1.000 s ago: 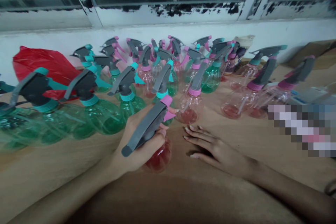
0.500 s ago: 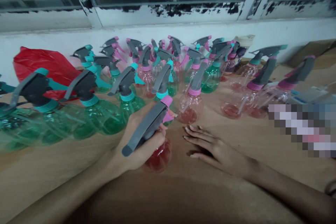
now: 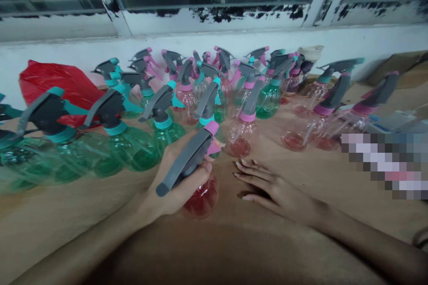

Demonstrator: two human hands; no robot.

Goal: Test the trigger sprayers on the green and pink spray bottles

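Note:
My left hand (image 3: pixel 182 182) is wrapped round the neck of a spray bottle (image 3: pixel 202 198) with a red-pink clear body and a grey head with a pink nozzle and trigger. This bottle stands on the wooden table (image 3: pixel 240 249), and the hand hides its collar. My right hand (image 3: pixel 267 185) lies on the tabletop to the right of the bottle, fingers stretched out, holding nothing. Just beyond it stands a pink spray bottle (image 3: pixel 242 136). Close to the left hand's far side is a green spray bottle (image 3: pixel 167 133) with a turquoise collar.
Several green spray bottles (image 3: pixel 133 151) line the left side, and mixed pink and green ones crowd toward the wall. Two pink bottles (image 3: pixel 297 133) stand at right. A red plastic bag (image 3: pixel 56 82) lies back left, a cardboard box (image 3: pixel 397 69) back right. Windows rise above the wall.
Almost nothing differs. The view has shifted very slightly; both hands and the held spray bottle keep their places.

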